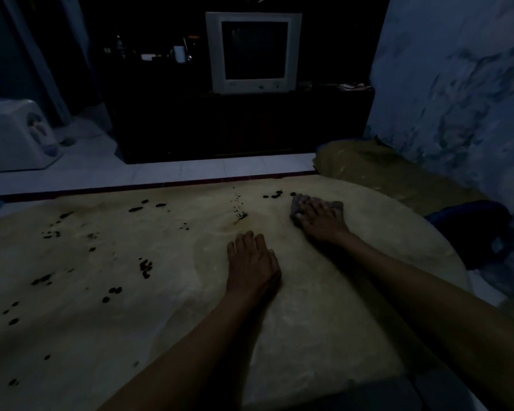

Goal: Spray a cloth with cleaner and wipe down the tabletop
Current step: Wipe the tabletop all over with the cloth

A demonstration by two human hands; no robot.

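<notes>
The room is dim. A tan tabletop (101, 307) fills the lower half of the view, with several dark spots (145, 266) scattered over its left and far parts. My right hand (319, 219) presses flat on a small grey cloth (298, 203) near the table's far right, just below a few dark spots (275, 194). My left hand (251, 264) lies palm down on the bare table, fingers together, holding nothing. No spray bottle is in view.
Beyond the far table edge lies a pale tiled floor (161, 170), then a dark cabinet (235, 126) with an old white television (253, 51). A white appliance (15, 134) stands at the left. A brownish cushion (368, 164) and a dark blue object (472, 229) lie at the right.
</notes>
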